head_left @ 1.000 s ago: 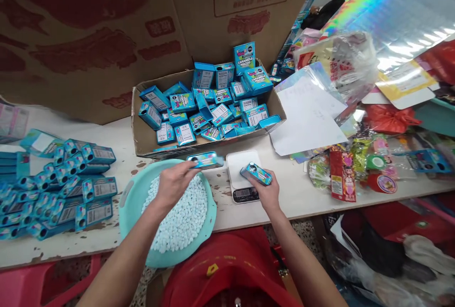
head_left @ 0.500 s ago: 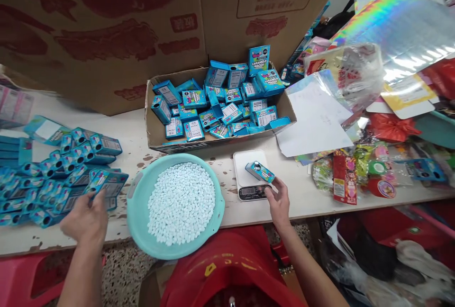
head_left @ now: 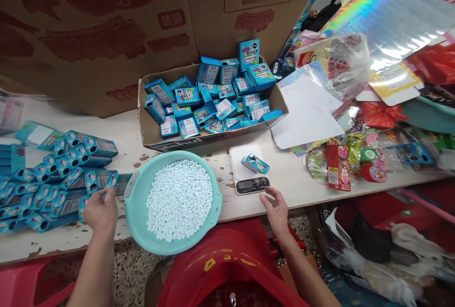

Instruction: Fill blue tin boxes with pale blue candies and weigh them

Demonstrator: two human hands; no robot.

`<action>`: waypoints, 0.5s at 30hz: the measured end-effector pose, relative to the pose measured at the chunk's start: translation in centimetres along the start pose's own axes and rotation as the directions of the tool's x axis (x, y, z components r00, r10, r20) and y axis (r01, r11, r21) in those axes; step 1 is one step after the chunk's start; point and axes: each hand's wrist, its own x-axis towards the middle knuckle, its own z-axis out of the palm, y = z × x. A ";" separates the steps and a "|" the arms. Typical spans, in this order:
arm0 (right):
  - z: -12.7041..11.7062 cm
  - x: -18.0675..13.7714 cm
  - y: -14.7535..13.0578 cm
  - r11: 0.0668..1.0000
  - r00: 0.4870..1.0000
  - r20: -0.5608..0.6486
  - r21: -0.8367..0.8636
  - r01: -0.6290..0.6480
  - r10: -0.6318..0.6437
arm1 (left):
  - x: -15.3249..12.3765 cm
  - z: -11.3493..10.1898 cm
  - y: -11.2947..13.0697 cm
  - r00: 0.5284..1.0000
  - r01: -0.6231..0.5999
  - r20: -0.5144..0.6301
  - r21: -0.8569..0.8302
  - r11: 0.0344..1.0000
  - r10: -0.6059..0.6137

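Note:
My left hand is at the right edge of a group of blue candy boxes, its fingers pinching the near end of one small blue box. On the white digital scale a single blue candy box lies at a slant, its round opening showing at one end. My right hand is just in front of the scale's black display, fingers apart and holding nothing. Between my hands stands a turquoise basin with many small pale candies.
Behind the basin, an open cardboard tray holds many blue boxes in a jumble. A large carton rises behind it. White paper sheets and bagged sweets lie to the right. The table's front edge runs close to my body.
My right hand has let go of the box on the scale and drawn back towards me. My left hand's box has turned so its end faces up. The view has shifted slightly.

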 end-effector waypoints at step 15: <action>-0.4 2.1 -1.2 0.999 0.999 -0.035 0.037 -0.012 0.013 | -19.8 9.0 23.8 0.352 -0.697 0.561 -0.378 0.610 0.750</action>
